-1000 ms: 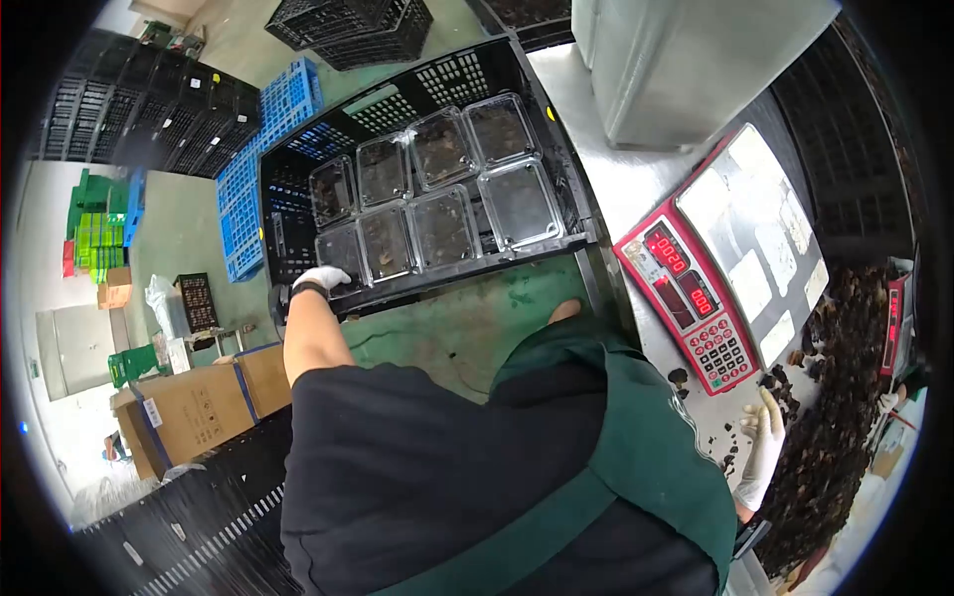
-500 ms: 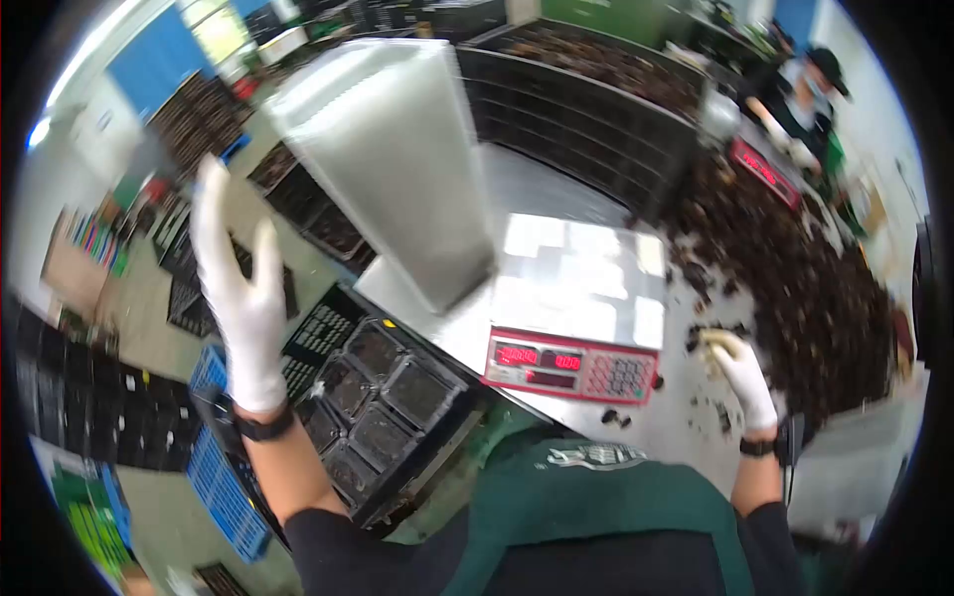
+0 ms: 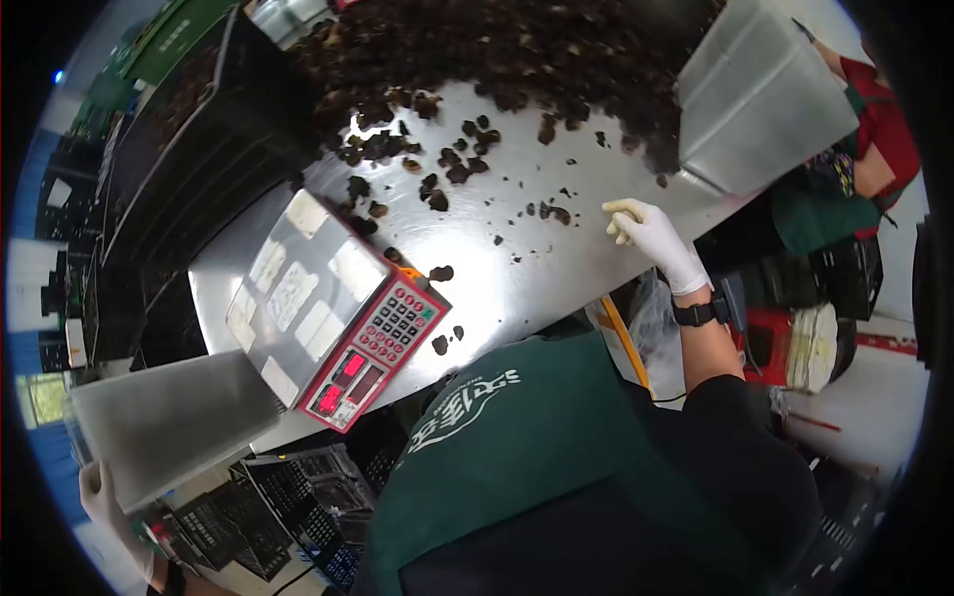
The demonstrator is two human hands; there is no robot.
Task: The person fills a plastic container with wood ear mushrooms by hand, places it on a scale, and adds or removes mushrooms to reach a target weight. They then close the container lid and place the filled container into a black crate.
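Note:
My left hand (image 3: 111, 512), in a white glove, is at the lower left against the near end of a stack of translucent plastic boxes (image 3: 179, 417). Its fingers point up and look slightly apart. My right hand (image 3: 651, 241), also gloved, hovers over the steel table (image 3: 556, 283) with fingers loosely bent and apart, and nothing visible in them. Small dark, ragged pieces (image 3: 556, 214), resembling dried mushrooms, are scattered just left of it. Between my hands is a red-framed digital scale (image 3: 383, 333) with pale patches on its plate.
A large dark heap (image 3: 497, 45) of the same pieces covers the table's far side. Another translucent stack (image 3: 765, 99) stands at the right edge, beside a person in red (image 3: 889, 139). A black crate (image 3: 194, 149) is at left; more crates (image 3: 308, 497) are below the table.
My view has swung to the right, towards the heap. My left hand, formerly raised apart from the box stack, is now against it. My right hand is over a barer table stretch.

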